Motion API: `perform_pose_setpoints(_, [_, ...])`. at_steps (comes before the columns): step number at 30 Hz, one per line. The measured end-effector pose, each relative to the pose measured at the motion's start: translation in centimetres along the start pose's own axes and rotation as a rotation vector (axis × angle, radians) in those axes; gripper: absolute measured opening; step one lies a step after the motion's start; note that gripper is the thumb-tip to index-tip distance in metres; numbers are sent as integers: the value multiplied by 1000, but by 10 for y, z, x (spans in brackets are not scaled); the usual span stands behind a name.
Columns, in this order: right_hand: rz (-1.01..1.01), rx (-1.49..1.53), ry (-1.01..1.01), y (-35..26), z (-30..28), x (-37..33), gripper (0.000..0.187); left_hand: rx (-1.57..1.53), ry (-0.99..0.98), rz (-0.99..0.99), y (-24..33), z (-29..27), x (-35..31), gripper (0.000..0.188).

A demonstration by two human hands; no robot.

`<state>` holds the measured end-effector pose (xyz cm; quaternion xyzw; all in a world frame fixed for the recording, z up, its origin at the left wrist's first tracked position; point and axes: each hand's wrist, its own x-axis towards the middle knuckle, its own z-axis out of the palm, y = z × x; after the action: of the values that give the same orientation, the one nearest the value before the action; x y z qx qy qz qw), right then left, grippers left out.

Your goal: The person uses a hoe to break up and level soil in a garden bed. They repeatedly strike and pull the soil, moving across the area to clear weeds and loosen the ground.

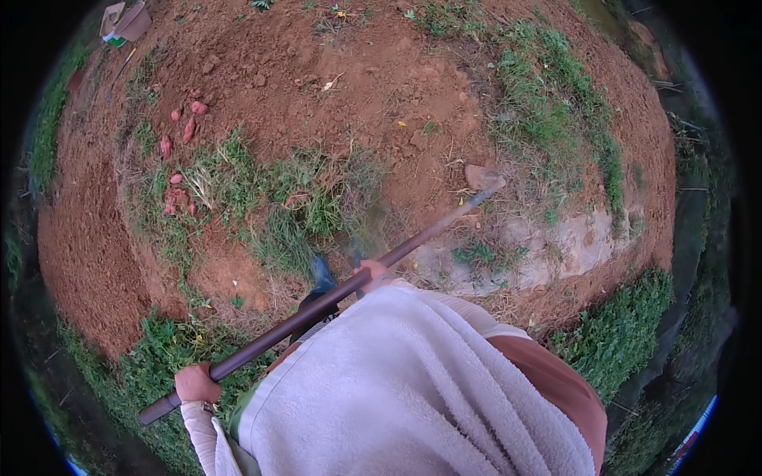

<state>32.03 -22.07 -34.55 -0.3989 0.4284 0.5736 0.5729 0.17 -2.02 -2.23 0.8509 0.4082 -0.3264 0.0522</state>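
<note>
A hoe with a long dark brown handle [294, 323] slants from the lower left up to the right in front of my body. My left hand [197, 384] is wrapped round the handle close to its butt end. Farther up the shaft, my right hand [371, 274] is closed on it, slightly blurred, with its forearm mostly hidden by a pale towel [357, 381]. The soil-coloured hoe blade [481, 178] is at the far end, beside dry grass and bare soil. I cannot tell whether it touches the ground.
Several reddish sweet potatoes [189, 129] lie on the soil at the left. Uprooted weeds [309, 198] are heaped ahead of me. A blue boot [321, 274] shows below the handle. Containers [132, 22] stand at the far left. Grassy clumps [548, 87] and a pale sheet [556, 250] are to the right.
</note>
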Motion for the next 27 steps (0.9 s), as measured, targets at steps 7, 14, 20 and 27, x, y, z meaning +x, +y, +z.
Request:
perform_pose_setpoints(7, [-201, 189, 188, -81, 17, -91, 12, -124, 5, 174, 50, 25, 39, 12])
perform_pose_setpoints(14, [-654, -33, 309, -187, -4, -84, 19, -275, 4, 283, 108, -17, 28, 41])
perform_pose_setpoints(20, [-407, 4, 334, -30, 84, -75, 24, -94, -17, -21, 4, -17, -34, 12])
perform_pose_setpoints(27, [-209, -14, 142, -21, 65, -47, 26, -104, -34, -86, -10, 9, -30, 14])
